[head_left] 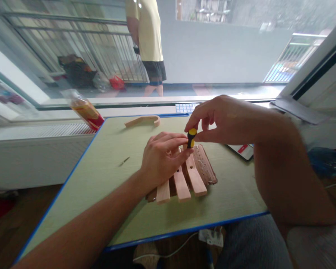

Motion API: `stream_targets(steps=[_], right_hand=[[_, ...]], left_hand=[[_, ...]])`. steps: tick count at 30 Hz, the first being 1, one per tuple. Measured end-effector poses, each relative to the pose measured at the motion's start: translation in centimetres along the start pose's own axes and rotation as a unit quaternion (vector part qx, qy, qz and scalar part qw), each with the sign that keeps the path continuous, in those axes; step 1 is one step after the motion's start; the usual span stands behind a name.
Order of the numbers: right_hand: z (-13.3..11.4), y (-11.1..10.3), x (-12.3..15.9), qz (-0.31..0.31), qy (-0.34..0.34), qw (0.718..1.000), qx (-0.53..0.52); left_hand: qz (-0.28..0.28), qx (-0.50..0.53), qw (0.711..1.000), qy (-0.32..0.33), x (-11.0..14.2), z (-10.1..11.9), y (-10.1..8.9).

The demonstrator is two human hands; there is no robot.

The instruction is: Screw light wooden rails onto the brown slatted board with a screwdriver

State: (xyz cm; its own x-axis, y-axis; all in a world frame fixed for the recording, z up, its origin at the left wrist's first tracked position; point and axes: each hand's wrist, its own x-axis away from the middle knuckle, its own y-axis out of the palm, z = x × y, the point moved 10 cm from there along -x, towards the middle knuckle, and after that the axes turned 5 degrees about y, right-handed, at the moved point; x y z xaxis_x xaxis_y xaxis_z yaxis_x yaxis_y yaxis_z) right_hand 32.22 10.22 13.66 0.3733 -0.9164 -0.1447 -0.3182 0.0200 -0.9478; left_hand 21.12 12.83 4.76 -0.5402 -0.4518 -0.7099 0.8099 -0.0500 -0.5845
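A stubby yellow and black screwdriver [192,137] stands upright over pale wooden pieces. My right hand [222,119] grips the top of its handle between thumb and fingers. Around the lower end of the screwdriver, the thumb and fingertips of my left hand [165,155] are closed, while its palm rests over the wood. Three narrow wooden strips [197,178] lie side by side, with holes in at least two. Beneath them is a brown slab [204,164] with small marks on its surface. My left hand hides the screwdriver's tip and the strips' far ends.
On the light green, blue-edged table [100,201] lie a hooked wooden piece [142,120] and a small thin metal piece [124,161]. A dark-edged flat device [245,151] lies right. A food packet [86,112] leans at the left edge. Outside the window stands a person [151,37].
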Motion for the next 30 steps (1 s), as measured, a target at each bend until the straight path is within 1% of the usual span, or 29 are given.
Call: stream_targets(steps=[7, 13, 17, 26, 30], right_hand=[[0.4, -0.2, -0.2, 0.011, 0.018, 0.999, 0.026], [1.4, -0.2, -0.3, 0.011, 0.07, 0.997, 0.043], [1.5, -0.2, -0.4, 0.021, 0.091, 0.995, 0.044], [1.5, -0.2, -0.7, 0.048, 0.098, 0.99, 0.091], [1.6, -0.1, -0.7, 0.044, 0.104, 0.989, 0.097]], left_hand=[[-0.004, -0.011, 1.0, -0.003, 0.0, 0.0, 0.1], [-0.007, -0.006, 1.0, -0.003, -0.1, 0.1, 0.1], [-0.01, -0.002, 1.0, -0.003, -0.1, 0.1, 0.0], [-0.011, -0.009, 1.0, -0.003, 0.0, -0.1, 0.1], [-0.012, -0.011, 1.0, -0.003, 0.1, -0.2, 0.2]])
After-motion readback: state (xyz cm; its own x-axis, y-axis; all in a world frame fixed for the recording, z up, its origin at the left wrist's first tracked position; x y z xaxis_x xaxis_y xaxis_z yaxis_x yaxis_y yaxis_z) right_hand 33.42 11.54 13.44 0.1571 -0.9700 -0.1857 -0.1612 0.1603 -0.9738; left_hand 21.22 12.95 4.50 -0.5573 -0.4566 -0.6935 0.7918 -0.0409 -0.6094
